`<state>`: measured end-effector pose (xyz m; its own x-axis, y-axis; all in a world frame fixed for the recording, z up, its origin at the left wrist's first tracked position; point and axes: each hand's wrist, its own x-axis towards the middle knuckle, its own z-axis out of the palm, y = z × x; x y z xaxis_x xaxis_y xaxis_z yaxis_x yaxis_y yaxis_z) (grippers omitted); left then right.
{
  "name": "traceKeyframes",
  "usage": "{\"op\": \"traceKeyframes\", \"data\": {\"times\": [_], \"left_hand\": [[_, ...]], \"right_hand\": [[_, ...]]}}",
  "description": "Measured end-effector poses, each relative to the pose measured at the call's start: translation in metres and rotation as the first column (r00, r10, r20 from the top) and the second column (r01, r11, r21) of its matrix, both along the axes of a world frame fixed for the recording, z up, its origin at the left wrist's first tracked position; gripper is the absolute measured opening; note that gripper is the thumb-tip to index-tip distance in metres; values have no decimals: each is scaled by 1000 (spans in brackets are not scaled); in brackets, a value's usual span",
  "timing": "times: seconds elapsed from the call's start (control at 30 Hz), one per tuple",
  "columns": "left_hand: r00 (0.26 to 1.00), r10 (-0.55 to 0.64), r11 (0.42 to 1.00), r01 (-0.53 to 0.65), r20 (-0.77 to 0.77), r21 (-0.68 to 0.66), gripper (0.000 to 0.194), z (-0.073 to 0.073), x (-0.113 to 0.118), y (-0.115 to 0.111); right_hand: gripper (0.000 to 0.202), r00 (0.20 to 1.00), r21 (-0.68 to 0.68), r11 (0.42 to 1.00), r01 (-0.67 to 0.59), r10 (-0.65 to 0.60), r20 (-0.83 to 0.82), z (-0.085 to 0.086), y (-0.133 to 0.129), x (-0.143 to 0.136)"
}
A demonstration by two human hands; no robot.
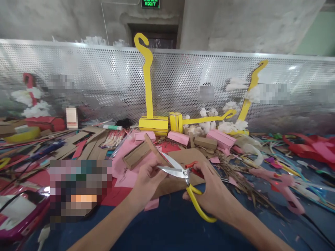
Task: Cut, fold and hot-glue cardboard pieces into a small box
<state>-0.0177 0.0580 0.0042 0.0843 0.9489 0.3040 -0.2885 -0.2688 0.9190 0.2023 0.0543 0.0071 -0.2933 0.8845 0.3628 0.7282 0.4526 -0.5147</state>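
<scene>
In my right hand is a pair of scissors, its yellow handle hanging below the fingers and an orange-red part at the thumb side. The blades are spread, pointing left. My left hand pinches a narrow brown cardboard strip that rises up and left from the fingers. The blade tips are close to the strip and the left fingertips; whether they touch is unclear. Beneath the hands lies a brown cardboard sheet, over pink paper. A folded cardboard box rests just behind the left hand.
Two yellow paper swan-neck shapes stand or lie on yellow boxes at the back. A pink glue gun lies right, its cord trailing. Small pink boxes, cardboard scraps and a perforated metal panel are behind.
</scene>
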Motion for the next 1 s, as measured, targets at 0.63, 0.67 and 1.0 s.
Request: {"op": "traceKeyframes", "data": {"times": [0.63, 0.67, 1.0], "left_hand": [[1000, 20, 1000, -19, -22, 18, 15, 4, 1, -3], [1000, 17, 1000, -17, -21, 22, 15, 5, 0, -3], [998, 34, 999, -33, -45, 29, 22, 6, 1, -4]], "right_hand": [[57, 999, 4, 1000, -14, 14, -46, -10, 3, -1], [58, 998, 7, 1000, -17, 17, -55, -10, 3, -1], [47, 998, -9, 1000, 19, -19, -59, -13, 5, -2]]}}
